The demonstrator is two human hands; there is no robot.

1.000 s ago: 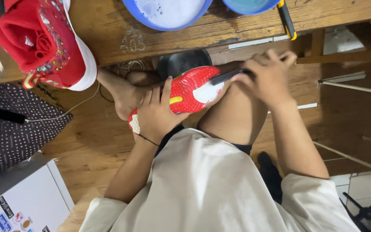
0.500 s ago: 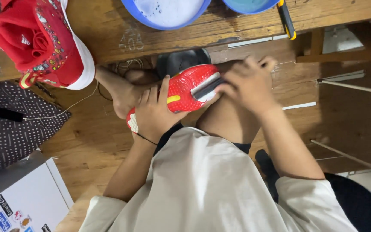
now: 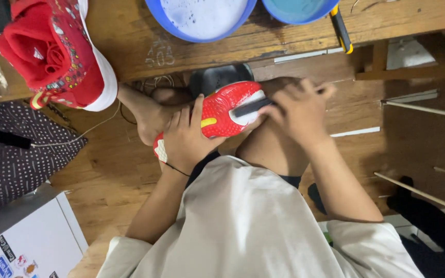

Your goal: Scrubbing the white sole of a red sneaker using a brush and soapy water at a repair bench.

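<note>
Fingers [image 3: 194, 116] of the left hand [image 3: 184, 141] wrap around a red shoe [image 3: 220, 110], holding it sole-up on the person's knee. Right hand [image 3: 297, 110] sits at 3 o'clock from the shoe, its fingers closed on a dark brush [image 3: 251, 107] that touches the white patch of the sole. It may be a brush; the view is blurry. Up at 10 o'clock, another red shoe [image 3: 52, 54] rests on the wooden surface [image 3: 130, 46]. At 12 o'clock sits a blue bowl [image 3: 202, 20] with foamy water, beside a second blue bowl [image 3: 297, 10].
</note>
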